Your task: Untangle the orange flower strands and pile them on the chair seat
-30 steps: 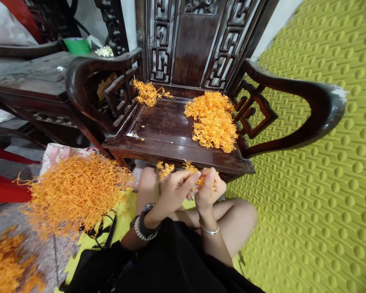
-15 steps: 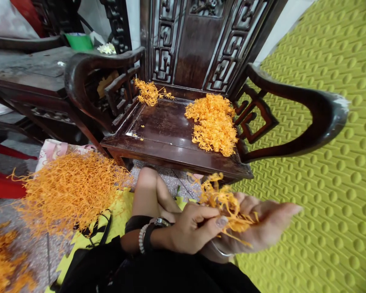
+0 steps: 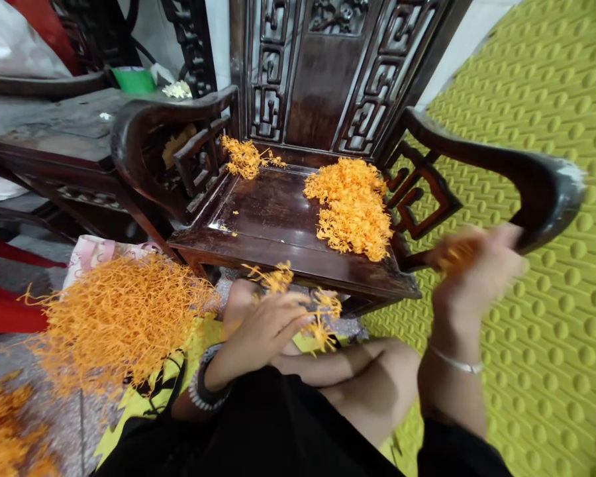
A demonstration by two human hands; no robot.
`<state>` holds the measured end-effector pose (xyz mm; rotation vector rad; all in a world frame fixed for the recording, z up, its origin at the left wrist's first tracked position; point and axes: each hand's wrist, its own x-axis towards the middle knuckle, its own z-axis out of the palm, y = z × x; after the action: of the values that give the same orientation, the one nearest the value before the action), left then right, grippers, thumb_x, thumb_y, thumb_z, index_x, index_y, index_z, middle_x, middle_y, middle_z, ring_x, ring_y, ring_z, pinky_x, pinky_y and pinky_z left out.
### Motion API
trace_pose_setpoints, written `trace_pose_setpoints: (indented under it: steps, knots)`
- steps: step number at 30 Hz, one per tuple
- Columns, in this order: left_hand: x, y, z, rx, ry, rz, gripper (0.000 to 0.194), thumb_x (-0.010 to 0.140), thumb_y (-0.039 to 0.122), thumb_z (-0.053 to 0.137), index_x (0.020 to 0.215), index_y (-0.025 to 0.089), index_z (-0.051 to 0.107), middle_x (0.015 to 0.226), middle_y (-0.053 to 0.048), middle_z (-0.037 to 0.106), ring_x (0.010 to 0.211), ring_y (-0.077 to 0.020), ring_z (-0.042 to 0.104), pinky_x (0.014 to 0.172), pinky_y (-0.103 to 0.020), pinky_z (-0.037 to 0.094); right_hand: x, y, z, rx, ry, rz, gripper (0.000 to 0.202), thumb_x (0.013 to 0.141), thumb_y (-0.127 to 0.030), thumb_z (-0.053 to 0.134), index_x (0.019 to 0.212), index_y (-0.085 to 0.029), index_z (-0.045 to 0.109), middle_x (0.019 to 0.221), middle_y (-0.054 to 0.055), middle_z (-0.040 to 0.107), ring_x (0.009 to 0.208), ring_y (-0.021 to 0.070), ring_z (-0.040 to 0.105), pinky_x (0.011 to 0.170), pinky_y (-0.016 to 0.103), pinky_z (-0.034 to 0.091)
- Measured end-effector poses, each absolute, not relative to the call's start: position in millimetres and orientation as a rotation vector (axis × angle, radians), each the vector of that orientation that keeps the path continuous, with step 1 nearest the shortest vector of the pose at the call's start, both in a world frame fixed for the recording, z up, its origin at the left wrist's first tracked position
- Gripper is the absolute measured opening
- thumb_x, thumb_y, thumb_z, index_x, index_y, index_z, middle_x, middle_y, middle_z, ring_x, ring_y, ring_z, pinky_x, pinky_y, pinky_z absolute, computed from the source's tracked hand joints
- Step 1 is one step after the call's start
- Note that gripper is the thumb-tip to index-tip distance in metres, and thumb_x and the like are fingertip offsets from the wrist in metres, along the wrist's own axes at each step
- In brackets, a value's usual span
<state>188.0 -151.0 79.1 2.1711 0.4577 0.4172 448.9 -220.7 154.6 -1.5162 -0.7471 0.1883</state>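
Note:
My left hand point(image 3: 265, 328) is above my crossed legs, with its fingers closed round a loose bunch of curly orange strands point(image 3: 326, 315) that stick out on both sides. Out to the right, my right hand point(image 3: 484, 268) is raised near the chair's right arm. It is smeared by motion, and an orange clump point(image 3: 459, 255) shows in its curled fingers. In front of me stands a dark wooden chair point(image 3: 273, 205). A dense pile of orange curls point(image 3: 355, 209) lies on the right of its seat, and a smaller clump point(image 3: 244, 159) at the back left.
Left of my legs, a large heap of straighter orange strands point(image 3: 124, 321) rests against a pink-and-white bag point(image 3: 87, 255). More orange strands point(image 3: 10, 430) lie at the lower left. A side table point(image 3: 44, 122) bears a green container point(image 3: 135, 79). Yellow bumpy matting point(image 3: 541, 371) covers the right.
My hands have parted. The right swung up and rightward with an orange clump, while the left drew back left, still holding strands. Previously both met over one bunch.

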Motion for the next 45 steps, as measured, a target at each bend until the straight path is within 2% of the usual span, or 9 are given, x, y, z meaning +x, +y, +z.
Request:
trace_pose_setpoints:
  steps: [4, 11, 17, 22, 26, 29, 33, 37, 45]
  knots:
    - [185.3, -138.5, 90.8, 2.553, 0.777, 0.514, 0.034, 0.098, 0.035, 0.036, 0.089, 0.024, 0.066, 0.138, -0.002, 0.056, 0.13, -0.0288, 0.043, 0.108, -0.066, 0.008, 510.3, -157.7, 140.1, -1.987, -0.969, -0.215, 0.038, 0.093, -0.04, 0.041, 0.062, -0.019, 0.042, 0.056, -0.003, 0.041, 0.058, 0.011, 0.04, 0.06, 0.029, 0.03]
    - [169.6, -131.0, 112.0, 2.558, 0.95, 0.684, 0.032, 0.098, 0.031, 0.036, 0.093, 0.023, 0.066, 0.12, -0.003, 0.066, 0.097, -0.0243, 0.051, 0.087, -0.05, 0.031, 578.2, -88.8, 92.3, -2.219, -0.997, -0.201, 0.039, 0.065, -0.047, 0.073, 0.056, -0.02, 0.048, 0.077, 0.016, 0.057, 0.091, 0.0324, 0.047, 0.085, 0.049, 0.028]
    - [182.3, -124.6, 104.8, 2.081, 0.759, 1.005, 0.033, 0.098, 0.031, 0.034, 0.081, 0.018, 0.058, 0.084, -0.004, 0.064, 0.083, -0.017, 0.056, 0.081, -0.032, 0.041, 552.3, -98.4, 87.7, -1.926, -1.005, -0.395, 0.058, 0.067, -0.055, 0.071, 0.102, -0.011, 0.059, 0.125, 0.031, 0.046, 0.118, 0.0403, 0.035, 0.1, 0.056, 0.016]
    - [209.3, -130.6, 90.9, 1.905, 0.888, 1.069, 0.034, 0.096, 0.036, 0.041, 0.067, 0.019, 0.044, 0.063, 0.003, 0.048, 0.059, -0.011, 0.044, 0.059, -0.025, 0.031, 426.0, -153.5, 96.8, -1.444, -1.305, -0.159, 0.058, 0.089, -0.064, 0.032, 0.121, -0.02, 0.053, 0.114, 0.014, 0.06, 0.099, 0.0248, 0.06, 0.085, 0.043, 0.049]
    - [222.2, -145.0, 88.1, 1.957, 0.718, 0.948, 0.025, 0.096, 0.028, 0.038, 0.075, 0.019, 0.05, 0.071, 0.0, 0.056, 0.066, -0.0132, 0.051, 0.063, -0.025, 0.034, 338.7, -184.9, 105.1, -1.24, -1.404, 0.272, 0.081, 0.081, -0.051, 0.063, 0.149, -0.027, 0.025, 0.147, 0.014, 0.039, 0.104, 0.0237, 0.06, 0.081, 0.038, 0.053]
    - [223.7, -157.8, 80.8, 1.818, 0.742, 0.923, 0.024, 0.095, 0.028, 0.038, 0.076, 0.019, 0.051, 0.067, -0.001, 0.056, 0.064, -0.0139, 0.051, 0.063, -0.026, 0.035, 322.7, -179.8, 101.9, -1.297, -1.184, 0.317, 0.028, 0.091, -0.038, 0.054, 0.111, -0.021, 0.064, 0.093, 0.006, 0.068, 0.059, 0.0112, 0.056, 0.054, 0.025, 0.046]
    - [223.2, -171.6, 64.3, 1.288, 0.529, 0.61, 0.044, 0.092, 0.052, 0.041, 0.062, 0.02, 0.039, 0.051, 0.006, 0.037, 0.045, -0.008, 0.034, 0.049, -0.024, 0.03, 331.6, -167.3, 87.9, -1.264, -0.892, 0.094, 0.058, 0.092, -0.042, 0.053, 0.041, -0.016, 0.044, 0.038, -0.004, 0.038, 0.036, 0.0055, 0.033, 0.041, 0.023, 0.024]
    - [219.3, -182.2, 61.1, 0.914, 0.283, 0.331, 0.054, 0.08, 0.067, 0.052, 0.059, 0.02, 0.034, 0.046, 0.01, 0.026, 0.038, -0.0032, 0.019, 0.039, -0.021, 0.018, 334.0, -171.0, 94.4, -1.039, -0.724, 0.0, 0.063, 0.096, -0.039, 0.047, 0.037, -0.016, 0.039, 0.033, -0.004, 0.035, 0.032, 0.0052, 0.03, 0.04, 0.024, 0.021]
    - [211.6, -189.8, 80.8, 0.877, 0.067, 0.144, 0.051, 0.087, 0.059, 0.05, 0.059, 0.018, 0.037, 0.045, 0.01, 0.028, 0.036, -0.0025, 0.027, 0.038, -0.018, 0.024, 336.1, -198.4, 137.1, -0.914, -0.744, -0.18, 0.065, 0.098, -0.044, 0.038, 0.04, -0.019, 0.027, 0.034, -0.005, 0.025, 0.029, 0.0057, 0.023, 0.036, 0.024, 0.017]
